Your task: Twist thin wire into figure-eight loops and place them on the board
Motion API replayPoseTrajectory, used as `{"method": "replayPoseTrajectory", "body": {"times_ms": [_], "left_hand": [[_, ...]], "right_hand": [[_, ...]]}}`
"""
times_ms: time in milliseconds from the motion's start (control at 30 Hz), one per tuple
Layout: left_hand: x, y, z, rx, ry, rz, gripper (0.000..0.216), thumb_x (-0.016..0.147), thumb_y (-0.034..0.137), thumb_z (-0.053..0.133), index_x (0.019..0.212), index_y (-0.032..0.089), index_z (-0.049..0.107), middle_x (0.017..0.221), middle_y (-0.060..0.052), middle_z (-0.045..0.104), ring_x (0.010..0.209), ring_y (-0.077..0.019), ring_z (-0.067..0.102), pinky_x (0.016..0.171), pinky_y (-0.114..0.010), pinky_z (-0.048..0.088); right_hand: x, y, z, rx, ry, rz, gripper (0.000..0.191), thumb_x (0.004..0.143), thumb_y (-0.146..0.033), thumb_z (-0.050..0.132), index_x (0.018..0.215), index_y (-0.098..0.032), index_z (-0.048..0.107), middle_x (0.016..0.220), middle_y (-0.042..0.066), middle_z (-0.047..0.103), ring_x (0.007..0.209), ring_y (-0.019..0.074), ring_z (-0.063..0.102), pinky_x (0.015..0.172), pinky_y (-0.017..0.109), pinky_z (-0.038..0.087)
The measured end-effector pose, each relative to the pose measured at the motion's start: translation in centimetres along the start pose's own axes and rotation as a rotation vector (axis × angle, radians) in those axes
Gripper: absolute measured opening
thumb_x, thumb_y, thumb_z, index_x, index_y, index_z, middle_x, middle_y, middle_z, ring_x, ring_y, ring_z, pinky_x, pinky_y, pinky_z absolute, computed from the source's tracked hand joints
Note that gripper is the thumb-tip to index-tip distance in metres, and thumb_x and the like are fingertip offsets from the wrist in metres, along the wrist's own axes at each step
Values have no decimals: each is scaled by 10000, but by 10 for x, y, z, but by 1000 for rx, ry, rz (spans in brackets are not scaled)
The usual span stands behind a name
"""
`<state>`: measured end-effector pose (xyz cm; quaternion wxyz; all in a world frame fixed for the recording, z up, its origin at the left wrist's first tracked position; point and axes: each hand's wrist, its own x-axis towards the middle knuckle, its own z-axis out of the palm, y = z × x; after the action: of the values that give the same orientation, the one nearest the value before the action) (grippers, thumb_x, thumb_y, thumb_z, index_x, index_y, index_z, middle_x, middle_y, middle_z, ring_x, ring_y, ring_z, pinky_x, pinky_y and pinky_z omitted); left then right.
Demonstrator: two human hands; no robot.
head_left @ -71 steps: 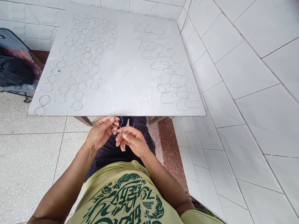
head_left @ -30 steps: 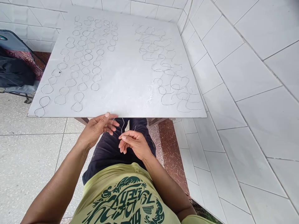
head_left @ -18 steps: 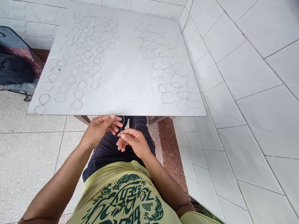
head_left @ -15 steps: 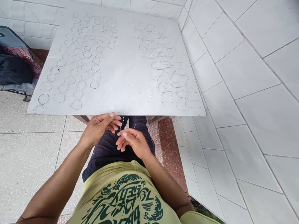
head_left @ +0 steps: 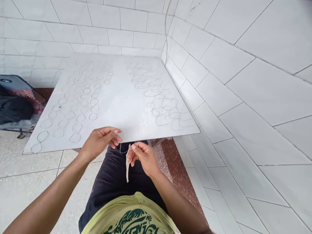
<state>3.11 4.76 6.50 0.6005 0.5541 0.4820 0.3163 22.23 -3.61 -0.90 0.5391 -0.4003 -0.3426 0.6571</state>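
Observation:
A thin bent wire (head_left: 121,150) hangs in a shallow curve between my two hands, just off the front edge of the white table. My left hand (head_left: 101,142), at the table's edge, is pinched with thumb against fingers on one end of it. Lower and to the right, over my lap, my right hand (head_left: 143,156) pinches the other end between thumb and forefinger. Several wires shaped like a figure eight (head_left: 76,132) lie in rows on the left of the tabletop. Loose curved wires (head_left: 162,122) lie overlapping on the right.
The white table (head_left: 117,110) stands against a tiled wall (head_left: 136,24), with another tiled wall (head_left: 234,107) along its right side. A folding chair (head_left: 17,97) with dark cloth on it stands at the left. A cable (head_left: 166,29) runs down the corner.
My view has tilted up, so the table sits lower in the picture. My hands are still close together, and the wire now shows as a curve between them.

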Motion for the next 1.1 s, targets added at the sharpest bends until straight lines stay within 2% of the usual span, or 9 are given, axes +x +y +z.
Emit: {"method": "replayPoseTrajectory", "body": {"times_ms": [233,333,433,533,600,733,900,1100], "left_hand": [[78,48,-3,64,85,112,207,853,343,766,942,158,735,811,-115,780,617,-189,683,586,-321,556],[118,63,-5,49,112,138,188,844,306,769,932,141,741,814,-120,771,614,-178,677,601,-324,563],[155,72,-9,22,139,128,160,848,271,772,912,126,746,830,-129,762,634,-172,681,631,-326,576],[189,77,-10,-24,155,98,119,849,228,772,891,120,746,856,-137,756,659,-170,688,652,-325,582],[210,80,-8,-42,145,78,99,843,208,775,878,119,749,903,-151,758,692,-173,693,679,-335,589],[250,83,4,16,178,65,54,831,178,767,833,125,758,995,-172,758,784,-188,687,743,-366,589],[293,77,19,175,342,73,52,754,133,792,753,148,742,960,-148,739,845,-218,635,747,-381,526],[324,65,21,295,402,60,75,802,212,756,860,164,759,946,-133,712,791,-220,602,688,-381,478]], "right_hand": [[55,-54,-8,-97,73,-85,375,908,-543,712,909,-171,663,737,41,731,549,141,661,452,231,497],[69,-54,-16,-163,139,-125,363,957,-538,639,932,-177,642,741,42,726,554,144,654,460,238,495],[69,-38,-21,-310,195,-229,317,1008,-492,566,927,-193,634,741,27,708,548,134,627,492,250,501],[64,-22,-23,-534,171,-401,254,1046,-414,522,956,-213,647,779,20,713,611,139,640,597,271,523],[63,-16,-22,-597,161,-451,230,1054,-386,507,971,-224,647,775,12,708,616,143,642,621,279,520],[64,-13,-22,-616,182,-453,212,1059,-360,491,986,-234,645,773,8,710,608,149,637,620,287,506],[63,-15,-23,-680,150,-499,188,1052,-320,490,990,-235,646,780,15,718,639,163,637,654,304,503],[61,-19,-22,-703,145,-523,189,1050,-288,487,960,-232,643,769,19,710,644,171,640,642,306,491]]}}
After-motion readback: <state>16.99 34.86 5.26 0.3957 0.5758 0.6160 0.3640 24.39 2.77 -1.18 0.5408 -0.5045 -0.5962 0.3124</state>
